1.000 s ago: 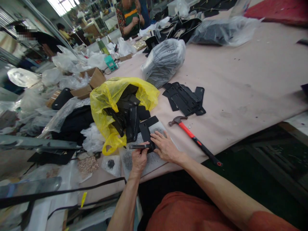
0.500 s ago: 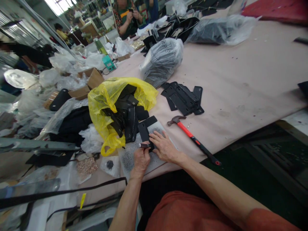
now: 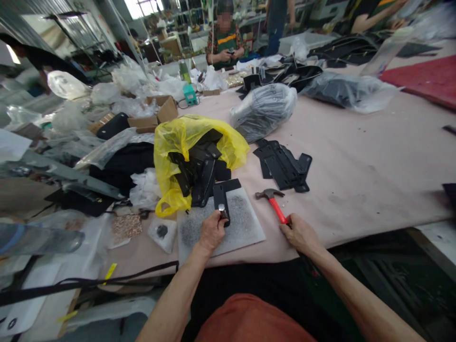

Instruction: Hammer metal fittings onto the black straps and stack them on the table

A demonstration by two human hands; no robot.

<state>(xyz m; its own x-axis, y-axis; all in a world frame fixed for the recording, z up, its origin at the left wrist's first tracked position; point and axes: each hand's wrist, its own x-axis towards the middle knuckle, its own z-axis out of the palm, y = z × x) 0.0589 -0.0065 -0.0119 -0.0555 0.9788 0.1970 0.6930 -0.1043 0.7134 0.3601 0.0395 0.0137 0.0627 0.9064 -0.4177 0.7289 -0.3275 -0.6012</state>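
Note:
A black leather strap piece (image 3: 221, 195) lies on a grey-white foam pad (image 3: 245, 227) at the table's near edge. My left hand (image 3: 211, 231) is closed on a small metal punch (image 3: 222, 209), held upright on the strap's near end. My right hand (image 3: 298, 232) is wrapped round the red handle of a hammer (image 3: 273, 202), whose head rests on the table right of the pad.
A yellow plastic bag (image 3: 185, 137) of black pieces spills onto the pad's far edge. A stack of black pieces (image 3: 284, 165) lies beyond the hammer, with a clear bag (image 3: 263, 109) of parts behind. Boxes and plastic clutter fill the left. Other people work at the far end.
My right hand left the strap and took hold of the hammer handle. My left hand turned the metal punch upright on the strap. The camera view tilted up.

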